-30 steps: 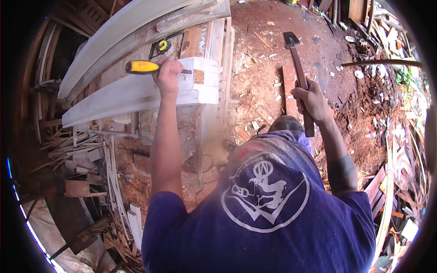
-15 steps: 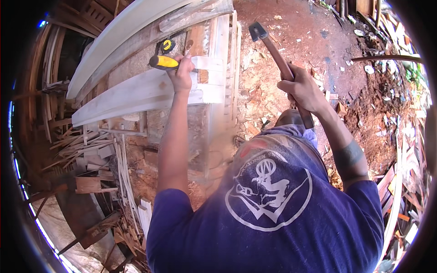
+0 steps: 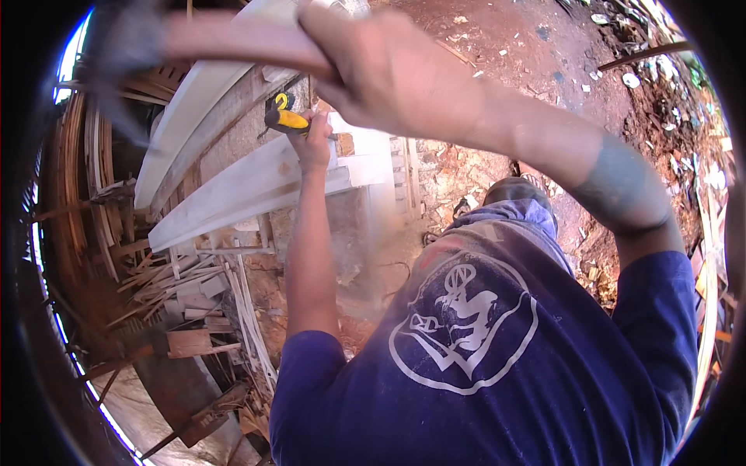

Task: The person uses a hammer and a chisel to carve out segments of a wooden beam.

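Note:
My left hand (image 3: 315, 140) is closed around a chisel (image 3: 286, 119) with a yellow and black handle. Its tip end points toward a small brown notch (image 3: 342, 144) near the right end of a pale wooden board (image 3: 256, 182). Whether the tip touches the wood, I cannot tell. Raised high and close to the camera, my right hand (image 3: 396, 74) grips the wooden handle of a hammer (image 3: 241, 39). The hammer's head, at upper left, is smeared by motion.
A black and yellow tape measure (image 3: 281, 102) lies just beyond the chisel. Another long curved board (image 3: 190, 105) stretches behind. Scrap wood strips (image 3: 175, 283) are heaped at left. Wood chips (image 3: 443, 175) litter the brown ground to the right.
My right hand has swung the hammer up and leftward, from the right side to across the top of the view. My left hand keeps the chisel at the notch.

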### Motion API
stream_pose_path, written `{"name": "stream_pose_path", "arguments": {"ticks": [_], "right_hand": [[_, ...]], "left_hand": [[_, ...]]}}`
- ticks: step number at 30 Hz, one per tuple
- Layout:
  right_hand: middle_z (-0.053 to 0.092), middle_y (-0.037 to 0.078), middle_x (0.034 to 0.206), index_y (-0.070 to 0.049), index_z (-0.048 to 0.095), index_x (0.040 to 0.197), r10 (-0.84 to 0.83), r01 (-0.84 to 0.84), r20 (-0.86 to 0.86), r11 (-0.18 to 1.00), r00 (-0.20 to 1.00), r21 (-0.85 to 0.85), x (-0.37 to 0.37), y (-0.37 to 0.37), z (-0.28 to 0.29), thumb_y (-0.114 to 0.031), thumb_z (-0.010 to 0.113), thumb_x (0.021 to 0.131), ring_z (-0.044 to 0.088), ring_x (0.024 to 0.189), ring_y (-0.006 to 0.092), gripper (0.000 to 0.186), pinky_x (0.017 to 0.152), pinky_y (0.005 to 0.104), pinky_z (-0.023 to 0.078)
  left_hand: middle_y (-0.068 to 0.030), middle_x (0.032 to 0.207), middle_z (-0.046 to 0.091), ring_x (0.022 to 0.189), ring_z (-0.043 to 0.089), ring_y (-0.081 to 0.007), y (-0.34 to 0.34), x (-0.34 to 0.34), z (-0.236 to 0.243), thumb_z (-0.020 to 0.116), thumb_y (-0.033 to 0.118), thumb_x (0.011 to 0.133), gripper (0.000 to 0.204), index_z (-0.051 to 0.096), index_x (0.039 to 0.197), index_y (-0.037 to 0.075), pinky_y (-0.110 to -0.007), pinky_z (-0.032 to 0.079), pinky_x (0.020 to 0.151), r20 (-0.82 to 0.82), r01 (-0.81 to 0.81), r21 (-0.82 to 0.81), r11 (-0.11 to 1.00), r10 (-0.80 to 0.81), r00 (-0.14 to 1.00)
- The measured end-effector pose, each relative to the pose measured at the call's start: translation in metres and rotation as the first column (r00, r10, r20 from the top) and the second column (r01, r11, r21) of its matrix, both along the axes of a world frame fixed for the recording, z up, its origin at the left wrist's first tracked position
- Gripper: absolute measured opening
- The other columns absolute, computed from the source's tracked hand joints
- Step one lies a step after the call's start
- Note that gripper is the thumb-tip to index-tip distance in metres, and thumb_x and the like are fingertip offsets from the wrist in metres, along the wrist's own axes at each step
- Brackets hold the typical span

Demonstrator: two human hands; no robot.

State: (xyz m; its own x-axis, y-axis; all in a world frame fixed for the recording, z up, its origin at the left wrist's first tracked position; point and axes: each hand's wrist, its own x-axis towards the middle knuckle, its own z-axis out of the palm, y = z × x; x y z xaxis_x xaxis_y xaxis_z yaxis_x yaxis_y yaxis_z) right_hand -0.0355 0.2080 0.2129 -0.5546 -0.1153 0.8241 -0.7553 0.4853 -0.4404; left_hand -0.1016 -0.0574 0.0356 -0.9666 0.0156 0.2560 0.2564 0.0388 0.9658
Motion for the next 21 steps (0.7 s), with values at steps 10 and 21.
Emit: {"name": "stream_pose_path", "arguments": {"ticks": [10, 21], "right_hand": [[0.067, 0.025, 0.070, 0.005, 0.072, 0.083, 0.067, -0.091, 0.126, 0.977, 0.990, 0.193, -0.002, 0.011, 0.060, -0.005, 0.063, 0.076, 0.072, 0.068, 0.0333, 0.015, 0.062, 0.0456, 0.058], [0.069, 0.023, 0.076, 0.004, 0.069, 0.087, 0.067, -0.090, 0.179, 0.988, 0.982, 0.122, 0.005, 0.017, 0.062, -0.008, 0.065, 0.078, 0.072, 0.074, 0.0382, 0.016, 0.066, 0.0460, 0.058]], "left_hand": [[0.0032, 0.057, 0.044, 0.051, 0.039, -0.0057, -0.010, -0.005, -0.014, 0.060, 0.003, 0.092, 0.036, 0.041, 0.063, 0.011, -0.025, 0.029, 0.050, 0.064, 0.016, -0.005, 1.000, -0.016, 0.998], [0.0027, 0.058, 0.046, 0.050, 0.040, -0.0073, -0.010, -0.002, -0.014, 0.064, 0.005, 0.090, 0.033, 0.042, 0.066, 0.012, -0.026, 0.032, 0.049, 0.086, 0.027, -0.032, 0.999, -0.024, 0.996]]}}
